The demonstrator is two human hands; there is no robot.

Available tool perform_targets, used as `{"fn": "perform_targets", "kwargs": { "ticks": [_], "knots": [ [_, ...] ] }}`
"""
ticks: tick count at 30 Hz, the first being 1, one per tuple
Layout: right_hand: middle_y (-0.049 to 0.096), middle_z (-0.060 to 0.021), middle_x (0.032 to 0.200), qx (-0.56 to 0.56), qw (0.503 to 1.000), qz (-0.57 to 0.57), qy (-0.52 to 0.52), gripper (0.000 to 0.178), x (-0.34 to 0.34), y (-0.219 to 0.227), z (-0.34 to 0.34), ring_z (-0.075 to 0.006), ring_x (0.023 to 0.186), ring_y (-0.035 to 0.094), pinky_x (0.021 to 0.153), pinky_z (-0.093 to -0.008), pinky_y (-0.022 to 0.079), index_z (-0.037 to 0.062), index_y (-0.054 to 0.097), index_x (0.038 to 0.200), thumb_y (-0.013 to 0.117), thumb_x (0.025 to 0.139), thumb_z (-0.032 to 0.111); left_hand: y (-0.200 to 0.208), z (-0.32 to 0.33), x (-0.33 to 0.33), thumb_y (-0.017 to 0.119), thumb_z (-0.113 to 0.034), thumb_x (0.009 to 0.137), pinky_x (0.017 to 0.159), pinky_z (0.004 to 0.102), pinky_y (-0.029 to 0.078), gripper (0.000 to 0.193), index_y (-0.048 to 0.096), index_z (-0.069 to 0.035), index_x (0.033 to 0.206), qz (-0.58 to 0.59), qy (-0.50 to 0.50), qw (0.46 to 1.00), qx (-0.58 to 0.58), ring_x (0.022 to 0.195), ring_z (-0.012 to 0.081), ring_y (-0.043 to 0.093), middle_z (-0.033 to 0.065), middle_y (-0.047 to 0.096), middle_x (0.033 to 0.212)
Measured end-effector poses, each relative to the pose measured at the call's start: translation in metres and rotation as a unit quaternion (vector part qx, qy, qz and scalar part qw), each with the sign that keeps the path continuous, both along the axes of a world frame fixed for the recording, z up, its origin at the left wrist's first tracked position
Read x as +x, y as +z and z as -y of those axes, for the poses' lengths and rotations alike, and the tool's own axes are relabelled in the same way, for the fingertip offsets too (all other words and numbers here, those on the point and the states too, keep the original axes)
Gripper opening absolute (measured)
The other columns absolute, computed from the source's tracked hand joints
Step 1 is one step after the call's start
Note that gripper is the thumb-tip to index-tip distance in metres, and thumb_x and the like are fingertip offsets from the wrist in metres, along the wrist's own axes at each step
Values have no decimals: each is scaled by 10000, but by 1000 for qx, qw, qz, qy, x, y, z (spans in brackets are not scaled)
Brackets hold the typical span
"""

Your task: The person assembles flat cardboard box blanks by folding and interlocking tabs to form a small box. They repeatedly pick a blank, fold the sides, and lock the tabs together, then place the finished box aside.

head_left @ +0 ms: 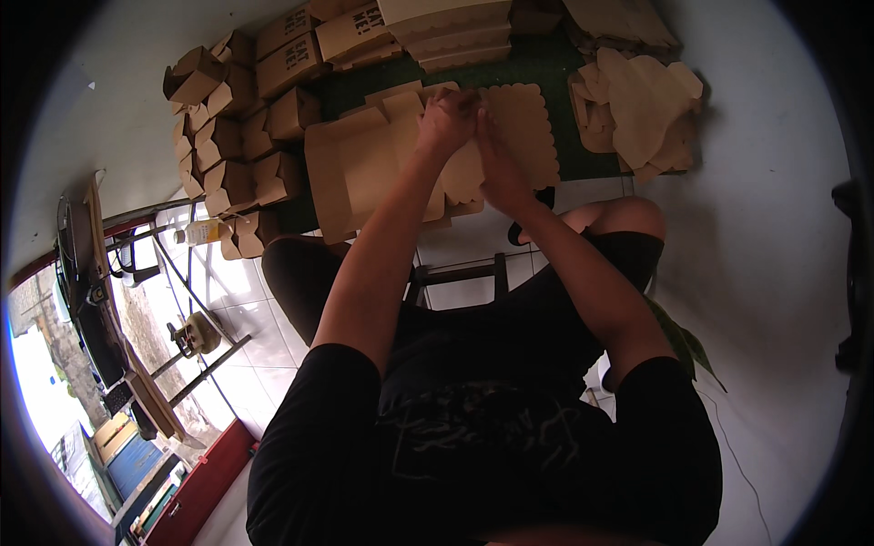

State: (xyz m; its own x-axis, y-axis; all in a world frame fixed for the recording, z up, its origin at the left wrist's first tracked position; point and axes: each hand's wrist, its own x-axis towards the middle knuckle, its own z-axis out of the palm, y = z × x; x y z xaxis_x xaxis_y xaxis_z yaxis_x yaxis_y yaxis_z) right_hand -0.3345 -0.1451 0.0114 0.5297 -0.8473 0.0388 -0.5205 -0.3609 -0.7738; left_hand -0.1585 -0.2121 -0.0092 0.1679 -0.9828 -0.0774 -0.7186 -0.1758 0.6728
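A partly folded brown cardboard box (350, 168) lies on the green-topped table, its scalloped lid panel (525, 136) spread to the right. Over its middle, my left hand (447, 121) has its fingers bent and closed on a fold of the cardboard. My right hand (503, 173) comes in from the right, fingers close together and pressed on the same fold. The fingertips of both hands meet near the far side of the box. They hide the fold itself and part of the flap under them.
Folded small boxes (228, 141) are stacked at the left, beside printed boxes (291, 59). Nested cardboard trays (451, 32) stand at the back. Flat cardboard pieces (646, 105) pile up at the right. A bottle (205, 232) is left of the table; a dark stool (460, 271) stands below.
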Motion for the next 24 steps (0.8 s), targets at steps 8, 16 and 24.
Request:
{"fn": "perform_targets", "kwargs": {
  "ticks": [8,16,24],
  "knots": [
    [132,-339,1891,-14,1000,4,11,1315,1,-6,-1,-522,1753,186,1427,-540,279,46,-88,1854,599,776,-259,-5,-11,-9,848,-365,987,1088,649,486,389,802,-283,1365,-61,18,997,-45,1344,300,723,-31,814,1352],
    [295,-350,1837,29,995,80,-47,1084,-6,-5,-2,-504,1701,336,1370,-541,361,17,103,1849,578,894,-174,-16,-6,-14,852,-352,963,1116,641,469,327,886,-295,1283,-19,33,994,-105,1325,293,722,-32,811,1364],
    [628,-268,1422,-28,985,-105,-134,640,-39,10,-43,-500,1213,715,1053,-591,583,4,617,1545,784,931,78,-13,-8,-17,841,-337,981,1136,656,452,287,893,-294,1259,14,44,994,-97,1336,283,712,-47,798,1387]
  ]
}}
